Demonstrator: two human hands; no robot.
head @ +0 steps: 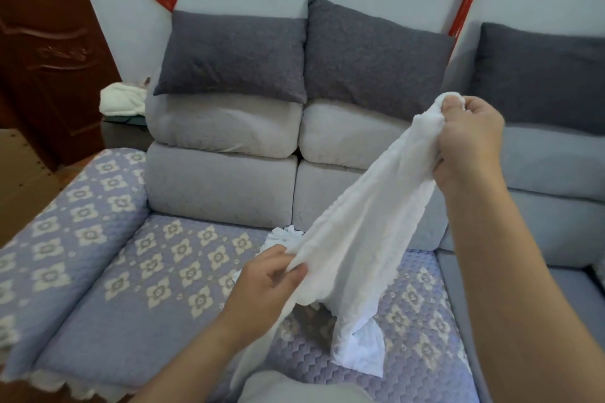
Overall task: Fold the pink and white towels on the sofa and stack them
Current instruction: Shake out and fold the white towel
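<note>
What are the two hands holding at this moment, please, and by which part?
Both hold the white towel: the right hand grips its bunched upper end, the left hand pinches its lower edge.

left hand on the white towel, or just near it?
Touching. Head view: the left hand pinches the white towel at its lower edge.

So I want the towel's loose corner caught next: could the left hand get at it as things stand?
Probably not yet: the left hand already pinches the white towel. The loose corner hangs just below with nothing in the way, so it would have to let go first.
</note>
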